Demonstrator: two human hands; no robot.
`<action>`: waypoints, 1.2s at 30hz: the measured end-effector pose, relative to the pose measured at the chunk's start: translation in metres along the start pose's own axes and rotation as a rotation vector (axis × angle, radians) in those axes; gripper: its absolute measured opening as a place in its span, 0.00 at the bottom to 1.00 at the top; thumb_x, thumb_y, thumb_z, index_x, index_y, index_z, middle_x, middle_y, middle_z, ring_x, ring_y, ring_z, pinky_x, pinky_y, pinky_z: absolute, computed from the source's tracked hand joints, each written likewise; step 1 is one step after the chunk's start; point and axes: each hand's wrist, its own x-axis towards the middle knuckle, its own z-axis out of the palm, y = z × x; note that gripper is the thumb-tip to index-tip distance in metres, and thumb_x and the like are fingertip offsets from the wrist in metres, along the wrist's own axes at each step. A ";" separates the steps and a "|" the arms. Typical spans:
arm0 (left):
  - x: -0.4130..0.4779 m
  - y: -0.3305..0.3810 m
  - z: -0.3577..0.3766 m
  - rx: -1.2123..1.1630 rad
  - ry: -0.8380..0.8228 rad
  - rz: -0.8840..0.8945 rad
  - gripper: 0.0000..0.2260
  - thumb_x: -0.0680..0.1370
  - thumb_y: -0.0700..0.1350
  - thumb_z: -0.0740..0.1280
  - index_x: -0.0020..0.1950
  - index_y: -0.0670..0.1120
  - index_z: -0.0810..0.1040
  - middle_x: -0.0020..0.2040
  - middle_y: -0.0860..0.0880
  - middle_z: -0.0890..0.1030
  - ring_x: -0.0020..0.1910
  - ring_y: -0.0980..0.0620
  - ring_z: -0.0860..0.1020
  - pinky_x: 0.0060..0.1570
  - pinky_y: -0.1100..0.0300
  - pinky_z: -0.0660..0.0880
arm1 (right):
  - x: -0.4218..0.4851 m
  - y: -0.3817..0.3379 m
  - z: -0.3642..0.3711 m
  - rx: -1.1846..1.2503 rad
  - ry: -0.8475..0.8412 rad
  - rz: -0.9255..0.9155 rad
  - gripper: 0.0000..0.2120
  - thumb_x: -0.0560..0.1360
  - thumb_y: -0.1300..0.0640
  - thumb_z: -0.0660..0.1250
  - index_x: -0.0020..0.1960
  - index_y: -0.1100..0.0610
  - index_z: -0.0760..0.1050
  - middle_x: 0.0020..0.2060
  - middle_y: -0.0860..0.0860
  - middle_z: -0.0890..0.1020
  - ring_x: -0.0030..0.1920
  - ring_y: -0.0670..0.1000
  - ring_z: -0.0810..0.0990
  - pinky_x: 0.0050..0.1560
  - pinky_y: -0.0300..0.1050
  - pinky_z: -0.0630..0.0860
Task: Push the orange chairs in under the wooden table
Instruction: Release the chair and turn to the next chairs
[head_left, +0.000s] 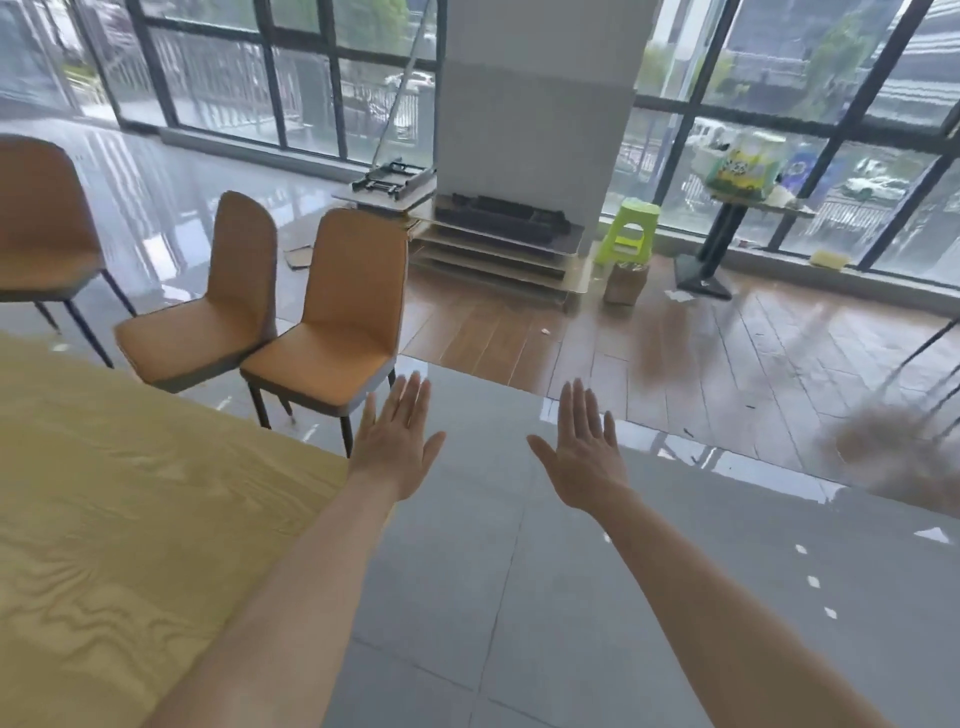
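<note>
Both hands out in front, palms down, in mid-air. Left hand (397, 441): fingers straight, close together, thumb spread, gripping nothing. Right hand (582, 452): same, flat and open, nothing held. Both bare forearms reach in from the bottom edge, the left one crossing over the corner of the light yellow wood-grain table (130, 493), which fills the lower left. Three orange padded chairs with dark thin metal legs stand off the table's far side, none tucked under it. The nearest orange chair (332, 322) sits just beyond the table corner, seat turned towards the table, legs fully in view. Left fingertips are close to its seat's right edge; I can't tell if they touch it, it looks like a small gap. The middle orange chair (208, 312) stands just beside the nearest, on its left, seats about touching, same orientation. The third orange chair (41, 234) is further left and apart from the pair, cut off by the frame edge. Floor under the hands is glossy grey tile (493, 571), changing to brown wood-look planks (675, 353) further out. Background: white square pillar (540, 104) with a stack of flat boards (493, 244) at its base, lime-green plastic stool (628, 228) to the right of it, black pedestal side table (722, 239) by the black-framed windows.
</note>
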 end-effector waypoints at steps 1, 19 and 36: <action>0.014 0.002 0.000 0.024 0.005 -0.022 0.29 0.81 0.56 0.45 0.75 0.44 0.36 0.78 0.46 0.41 0.77 0.48 0.41 0.74 0.47 0.39 | 0.018 0.008 0.000 -0.001 0.000 -0.021 0.35 0.79 0.40 0.44 0.70 0.57 0.26 0.73 0.52 0.31 0.73 0.51 0.31 0.71 0.48 0.31; 0.370 -0.043 0.059 0.061 0.004 -0.265 0.29 0.81 0.56 0.46 0.75 0.43 0.39 0.78 0.45 0.42 0.77 0.47 0.42 0.74 0.46 0.40 | 0.430 0.063 -0.001 -0.003 -0.027 -0.294 0.34 0.79 0.41 0.44 0.69 0.56 0.25 0.74 0.51 0.32 0.71 0.49 0.29 0.71 0.49 0.32; 0.660 -0.179 0.119 0.163 0.060 -0.738 0.29 0.81 0.57 0.46 0.76 0.44 0.39 0.78 0.46 0.43 0.77 0.48 0.43 0.74 0.47 0.40 | 0.859 -0.001 0.033 -0.066 -0.112 -0.758 0.34 0.79 0.41 0.43 0.71 0.58 0.27 0.74 0.54 0.32 0.73 0.53 0.31 0.71 0.50 0.32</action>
